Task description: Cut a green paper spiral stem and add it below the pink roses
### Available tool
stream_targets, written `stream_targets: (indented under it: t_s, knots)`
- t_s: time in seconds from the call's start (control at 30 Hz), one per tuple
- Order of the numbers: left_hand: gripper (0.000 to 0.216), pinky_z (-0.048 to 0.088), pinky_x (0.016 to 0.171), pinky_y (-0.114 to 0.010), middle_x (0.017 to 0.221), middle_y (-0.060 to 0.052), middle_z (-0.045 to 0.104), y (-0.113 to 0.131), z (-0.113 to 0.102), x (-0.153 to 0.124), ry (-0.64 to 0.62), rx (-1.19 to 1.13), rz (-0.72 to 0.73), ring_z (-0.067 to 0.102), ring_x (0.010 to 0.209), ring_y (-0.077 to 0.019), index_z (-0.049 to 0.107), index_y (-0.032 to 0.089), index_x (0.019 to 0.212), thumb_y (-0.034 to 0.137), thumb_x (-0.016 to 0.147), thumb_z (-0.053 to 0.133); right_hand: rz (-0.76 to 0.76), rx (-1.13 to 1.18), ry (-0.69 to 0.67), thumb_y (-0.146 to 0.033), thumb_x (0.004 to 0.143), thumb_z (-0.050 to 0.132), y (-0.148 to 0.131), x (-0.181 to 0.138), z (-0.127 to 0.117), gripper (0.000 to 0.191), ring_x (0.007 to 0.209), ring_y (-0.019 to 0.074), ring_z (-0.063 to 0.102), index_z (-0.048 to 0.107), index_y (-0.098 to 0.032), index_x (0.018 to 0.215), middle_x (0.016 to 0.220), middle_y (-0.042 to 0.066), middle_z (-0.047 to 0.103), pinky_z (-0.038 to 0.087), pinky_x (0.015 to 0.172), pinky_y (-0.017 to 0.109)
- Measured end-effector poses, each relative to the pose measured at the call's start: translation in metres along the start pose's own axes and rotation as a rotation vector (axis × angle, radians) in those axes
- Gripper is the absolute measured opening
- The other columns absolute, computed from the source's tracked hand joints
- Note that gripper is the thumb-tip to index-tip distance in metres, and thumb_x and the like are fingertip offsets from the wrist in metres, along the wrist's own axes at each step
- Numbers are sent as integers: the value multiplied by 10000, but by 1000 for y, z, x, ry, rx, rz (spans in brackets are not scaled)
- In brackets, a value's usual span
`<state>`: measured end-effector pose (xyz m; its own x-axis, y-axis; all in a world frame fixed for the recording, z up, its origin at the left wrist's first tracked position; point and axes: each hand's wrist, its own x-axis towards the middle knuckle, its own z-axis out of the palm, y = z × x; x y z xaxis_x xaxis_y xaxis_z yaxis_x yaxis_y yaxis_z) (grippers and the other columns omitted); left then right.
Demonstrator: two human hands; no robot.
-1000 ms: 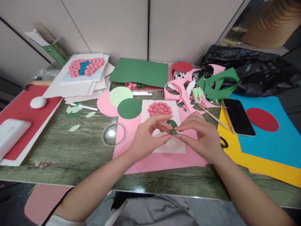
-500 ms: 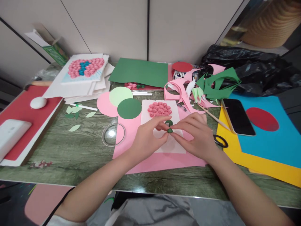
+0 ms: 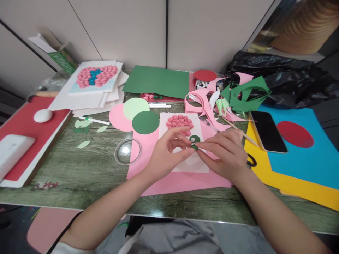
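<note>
Between my two hands is a small curled piece of green paper (image 3: 196, 138) with a small white square on it. My left hand (image 3: 166, 150) pinches its left side between thumb and fingers. From the right, the fingertips of my right hand (image 3: 226, 151) are closed on the same piece. Below them lies a white sheet (image 3: 189, 167) on a larger pink sheet (image 3: 156, 187). Rolled pink paper flowers (image 3: 180, 121) cluster on the upper part of the white sheet, just beyond my fingers. My fingers hide some of the green paper.
Left of the hands sits a roll of clear tape (image 3: 116, 155), near paper circles (image 3: 145, 122) and cut leaves (image 3: 84, 144). Paper scraps (image 3: 250, 95) are heaped at the back right. A phone (image 3: 268, 132) rests on blue paper (image 3: 302, 165). A finished flower picture (image 3: 92, 77) lies back left.
Both hands have shifted slightly to the right with the green paper. The paper has turned and looks more opened out, with its white square showing more. My right hand covers more of the black ring-shaped handle.
</note>
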<state>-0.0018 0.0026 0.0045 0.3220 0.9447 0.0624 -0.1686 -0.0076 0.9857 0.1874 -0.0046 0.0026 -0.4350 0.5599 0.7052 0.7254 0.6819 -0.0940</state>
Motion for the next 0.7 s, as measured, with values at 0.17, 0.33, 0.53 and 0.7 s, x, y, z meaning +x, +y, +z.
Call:
stream_targets:
  t_s: [0.17,0.33,0.53,0.7]
  knots:
    - [450,527,775,-294,827,-4,655,-5,0,2,5,-166,-190,643,786,-132,568,219,1070,146,659,736,-7,-9,5,-189,742,689,0,-1,-2,240,694,185,548,633,-327,931,686,-25,669,340,673,384]
    - [463,504,840,-324,810,-8,695,-9,0,3,7,-220,-281,657,832,-150,595,195,1047,151,618,763,-27,-36,3,-190,734,699,0,-2,-2,237,684,183,540,632,-320,920,677,-29,673,341,664,386]
    - [474,480,798,-282,766,11,681,-6,0,3,1,-228,-312,629,778,-121,597,199,1057,148,617,768,-44,-54,30,-180,727,703,-3,0,0,218,679,170,536,635,-291,903,670,-29,673,334,654,367]
    - [487,435,763,-253,742,29,644,-6,-1,2,-2,-207,-305,576,739,-94,572,212,1095,184,648,763,-38,-76,66,-207,718,715,-5,1,4,216,692,159,522,638,-255,914,690,-22,658,339,678,345]
